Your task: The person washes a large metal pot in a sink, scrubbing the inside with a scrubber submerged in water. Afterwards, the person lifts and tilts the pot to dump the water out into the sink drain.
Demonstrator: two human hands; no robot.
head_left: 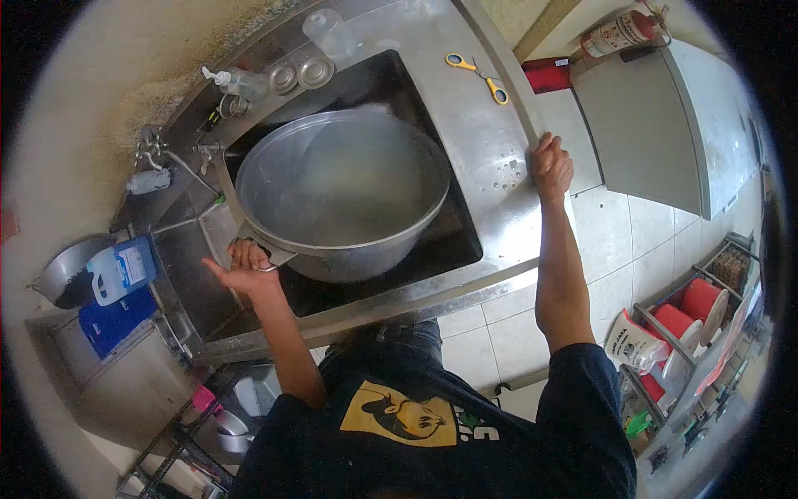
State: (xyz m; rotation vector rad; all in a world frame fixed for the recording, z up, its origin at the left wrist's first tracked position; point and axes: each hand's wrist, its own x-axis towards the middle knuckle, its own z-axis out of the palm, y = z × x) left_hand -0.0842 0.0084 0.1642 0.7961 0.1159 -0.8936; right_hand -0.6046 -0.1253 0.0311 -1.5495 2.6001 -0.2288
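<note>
A large round aluminium pot [349,259] stands over the dark recess [461,224] in the steel counter. Its inside looks hazy and pale, so the contents are hard to make out. My left hand [252,270] is palm up at the pot's near left side, fingers curled around the pot's handle and thumb sticking out. At the counter's right edge [524,112], my right hand [552,169] is closed over the rim. Water drops lie on the steel beside it. Yellow-handled scissors [478,76] lie farther back on the counter.
Behind the pot stand a pump bottle [241,83], round metal lids [316,72] and a clear plastic container [330,35]. A tap [151,150] and blue jug [125,270] are left. A white cabinet [657,125], fire extinguisher [619,33] and rack with red containers [673,320] are right.
</note>
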